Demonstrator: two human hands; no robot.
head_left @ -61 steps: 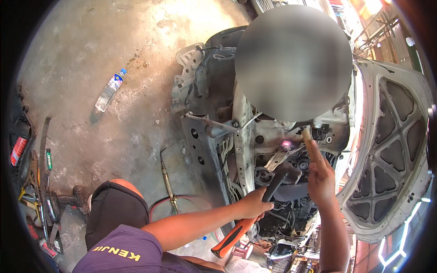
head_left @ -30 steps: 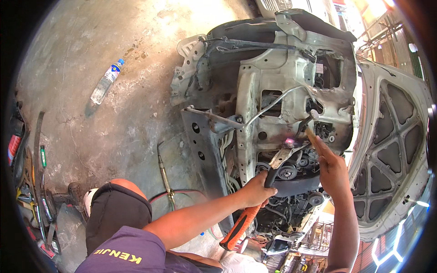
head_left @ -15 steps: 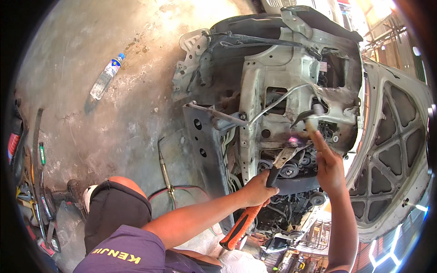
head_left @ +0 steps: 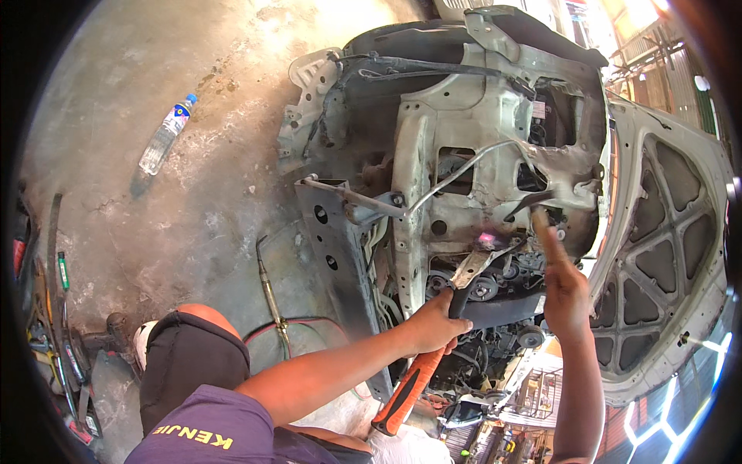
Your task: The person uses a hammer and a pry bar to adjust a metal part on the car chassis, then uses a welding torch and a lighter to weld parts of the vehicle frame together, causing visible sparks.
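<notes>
My left hand (head_left: pixel 437 323) is wrapped round a tool with an orange-and-black handle (head_left: pixel 407 393). Its flat metal end (head_left: pixel 471 268) reaches to the bare car body's front structure (head_left: pixel 456 116), close to a small pink-glowing spot (head_left: pixel 485 239) on the metal. My right hand (head_left: pixel 568 298) grips a hammer (head_left: pixel 530 204), held just right of and beyond that spot. Motion blurs the hammer's head and handle, so I cannot tell whether it touches the metal. Below the flat tool end are pulleys (head_left: pixel 483 288) in the engine bay.
A raised hood (head_left: pixel 665 232) stands at the right. On the floor at left lie a plastic water bottle (head_left: pixel 165 138) and a brass gas torch (head_left: pixel 268 290) with a red hose. Several hand tools lie at the far left, including a green-handled one (head_left: pixel 63 271). My knee (head_left: pixel 197 356) is bent nearby.
The whole view has shifted slightly, so the car body appears farther left. My right hand with the hammer has come a little nearer and to the right. My left hand keeps its grip.
</notes>
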